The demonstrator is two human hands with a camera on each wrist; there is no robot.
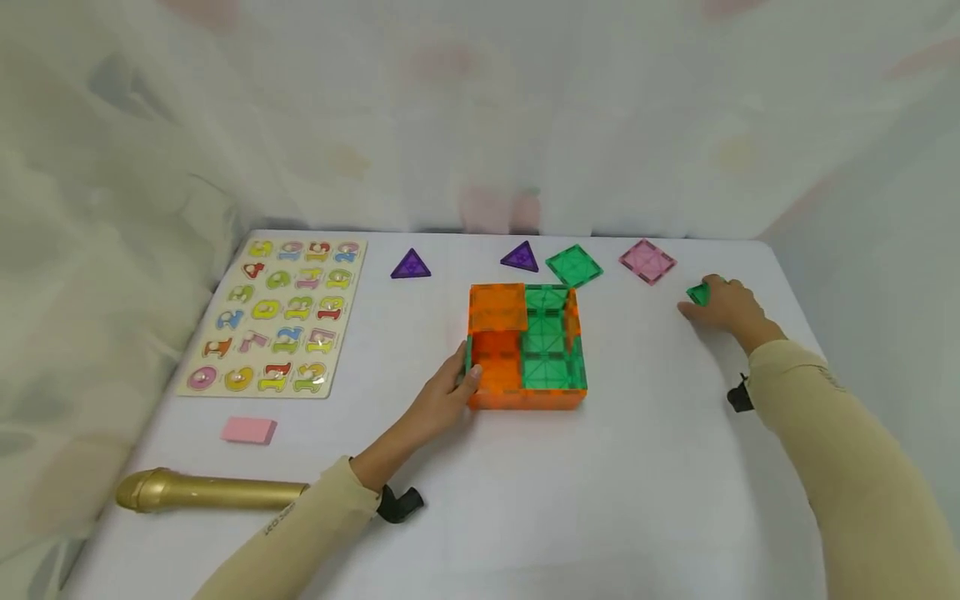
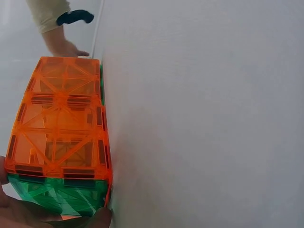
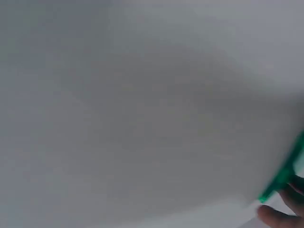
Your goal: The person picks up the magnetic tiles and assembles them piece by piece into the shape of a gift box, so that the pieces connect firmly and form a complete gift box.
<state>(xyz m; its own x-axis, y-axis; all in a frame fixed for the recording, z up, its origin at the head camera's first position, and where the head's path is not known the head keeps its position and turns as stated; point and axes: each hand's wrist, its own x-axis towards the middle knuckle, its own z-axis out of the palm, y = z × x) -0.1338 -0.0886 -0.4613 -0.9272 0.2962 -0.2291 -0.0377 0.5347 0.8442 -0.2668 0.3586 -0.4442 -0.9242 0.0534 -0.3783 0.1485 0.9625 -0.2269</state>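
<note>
Your right hand (image 1: 727,307) pinches a green tile (image 1: 699,294) near the tabletop's (image 1: 637,483) far right corner; a light edge grip should serve. Your left hand (image 1: 441,393) grips the box (image 1: 528,401) (at its left side), mid-tabletop: brace gently.

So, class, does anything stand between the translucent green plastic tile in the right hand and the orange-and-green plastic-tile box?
Nothing visible stands between the green tile in the right hand and the box. The pink square plastic tile and the green square plastic tile lie farther back, off the direct path.
</note>
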